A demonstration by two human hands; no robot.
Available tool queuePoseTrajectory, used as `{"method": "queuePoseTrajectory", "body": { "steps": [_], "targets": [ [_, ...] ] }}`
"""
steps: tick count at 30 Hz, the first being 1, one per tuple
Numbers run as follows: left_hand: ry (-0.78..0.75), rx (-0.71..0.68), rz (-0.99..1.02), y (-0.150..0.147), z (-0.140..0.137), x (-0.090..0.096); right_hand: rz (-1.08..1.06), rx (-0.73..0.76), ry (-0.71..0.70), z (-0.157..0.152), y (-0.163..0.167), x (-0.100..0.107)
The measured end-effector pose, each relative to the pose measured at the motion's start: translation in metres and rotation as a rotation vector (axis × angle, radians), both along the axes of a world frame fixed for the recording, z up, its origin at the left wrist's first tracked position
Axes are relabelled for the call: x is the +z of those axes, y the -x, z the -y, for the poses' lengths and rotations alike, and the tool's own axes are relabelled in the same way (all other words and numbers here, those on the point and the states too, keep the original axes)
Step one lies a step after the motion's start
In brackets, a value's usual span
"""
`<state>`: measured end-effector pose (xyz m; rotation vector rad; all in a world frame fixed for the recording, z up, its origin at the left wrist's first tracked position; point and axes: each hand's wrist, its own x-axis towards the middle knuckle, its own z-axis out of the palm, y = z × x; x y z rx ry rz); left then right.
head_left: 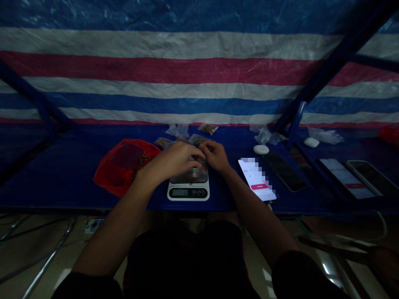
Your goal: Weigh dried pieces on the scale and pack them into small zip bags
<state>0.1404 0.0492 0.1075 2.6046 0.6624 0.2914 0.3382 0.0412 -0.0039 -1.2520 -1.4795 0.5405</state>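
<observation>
My left hand (182, 157) reaches over the metal pan of a small white kitchen scale (188, 195). Its thumb and forefinger are curved and apart, with nothing visible between them. My right hand (217, 155) is at the pan's far right edge, fingertips pinched together beside a small clear bag (197, 139) with brown contents. Whether they grip that bag is hard to make out in the dim light. Left of the scale lies an opened red plastic bag (109, 172) holding small brown bits, partly hidden by my left forearm.
Behind the scale lie another filled bag (208, 128) and clear plastic bags (178, 130). To the right are a lit phone (254, 176), a dark phone (286, 172) and a white earbud case (261, 149). A blue metal frame and striped sheet border the blue table (62, 178).
</observation>
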Motion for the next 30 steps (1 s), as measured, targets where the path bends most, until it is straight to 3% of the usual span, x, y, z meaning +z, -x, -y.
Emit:
{"method": "queuePoseTrajectory", "body": {
  "steps": [11, 20, 23, 27, 30],
  "targets": [
    [-0.078, 0.067, -0.084, 0.007, 0.006, -0.003, 0.005, -0.022, 0.013, 0.000, -0.002, 0.003],
    [-0.082, 0.150, -0.067, 0.020, 0.009, -0.009, 0.195, 0.472, 0.150, 0.034, -0.023, 0.048],
    [-0.084, 0.191, -0.016, 0.036, 0.009, -0.001, 0.260, 0.481, 0.205, 0.038, -0.026, 0.049],
    [-0.015, 0.421, -0.102, 0.077, -0.003, 0.013, 0.302, 0.470, 0.228, 0.036, -0.027, 0.043],
    [0.118, 0.520, -0.240, 0.109, -0.016, 0.005, 0.305, 0.494, 0.240, 0.035, -0.027, 0.042]
  ]
}}
